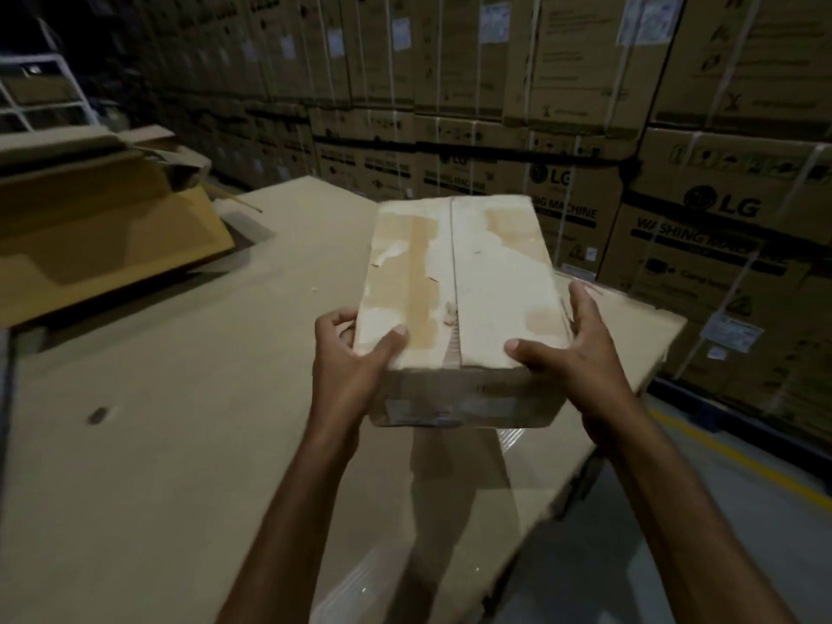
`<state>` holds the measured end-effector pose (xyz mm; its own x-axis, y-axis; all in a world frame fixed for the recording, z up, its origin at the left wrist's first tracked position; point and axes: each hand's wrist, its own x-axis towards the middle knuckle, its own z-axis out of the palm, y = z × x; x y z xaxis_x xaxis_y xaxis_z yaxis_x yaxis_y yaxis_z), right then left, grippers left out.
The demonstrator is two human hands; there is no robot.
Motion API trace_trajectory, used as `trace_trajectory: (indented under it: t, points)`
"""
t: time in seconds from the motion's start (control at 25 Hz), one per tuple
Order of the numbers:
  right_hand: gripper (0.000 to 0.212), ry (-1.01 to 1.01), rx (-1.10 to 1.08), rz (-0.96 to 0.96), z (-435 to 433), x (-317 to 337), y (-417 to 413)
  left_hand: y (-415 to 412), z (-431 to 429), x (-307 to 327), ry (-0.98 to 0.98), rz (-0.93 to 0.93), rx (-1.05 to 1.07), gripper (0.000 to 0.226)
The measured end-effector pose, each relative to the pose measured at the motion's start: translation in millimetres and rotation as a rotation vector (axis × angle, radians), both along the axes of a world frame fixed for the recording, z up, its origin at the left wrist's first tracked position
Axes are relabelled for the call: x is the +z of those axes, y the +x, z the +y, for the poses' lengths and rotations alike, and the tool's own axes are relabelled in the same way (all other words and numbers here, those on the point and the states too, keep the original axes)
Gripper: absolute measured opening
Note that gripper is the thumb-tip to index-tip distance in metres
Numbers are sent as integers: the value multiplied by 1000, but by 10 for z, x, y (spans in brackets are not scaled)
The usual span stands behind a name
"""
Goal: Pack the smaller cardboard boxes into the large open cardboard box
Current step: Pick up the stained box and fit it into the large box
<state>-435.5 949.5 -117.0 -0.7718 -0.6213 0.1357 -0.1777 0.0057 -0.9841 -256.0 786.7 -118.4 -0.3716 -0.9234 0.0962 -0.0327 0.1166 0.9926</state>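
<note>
I hold a small closed cardboard box in the air above a wide flat cardboard surface. Its top flaps meet in a centre seam and show torn tape patches. My left hand grips its near left corner, thumb on top. At the near right corner, my right hand has its thumb on top and fingers along the side. The large open cardboard box stands at the far left, its flaps raised and its inside in shadow.
Tall stacks of strapped washing-machine cartons wall off the back and right. A grey floor with a yellow line runs at the lower right. A white metal frame stands at the upper left.
</note>
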Motion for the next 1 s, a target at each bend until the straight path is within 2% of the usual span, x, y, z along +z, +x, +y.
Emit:
trace_trajectory:
  t: [0.12,0.2,0.32,0.48,0.6,0.8,1.0]
  points:
    - [108,-18,166,12,65,-133,752,904,167,-190,-85,21,-30,59]
    - [114,-39,222,27,98,-222,1199,1425,288,-308,-47,42,-6,66]
    - [117,-43,305,128,66,-282,1745,2035,394,-400,-9,106,86,64]
    - [114,-98,474,123,-71,-242,2207,2592,504,-458,-33,133,240,65]
    - [117,-58,587,239,-113,-258,2541,3055,591,-552,-44,107,356,76]
    - [138,101,540,545,-291,-464,3378,3902,620,-709,-105,60,423,82]
    - [131,99,560,533,-773,-456,4219,4824,277,-699,-161,47,402,86]
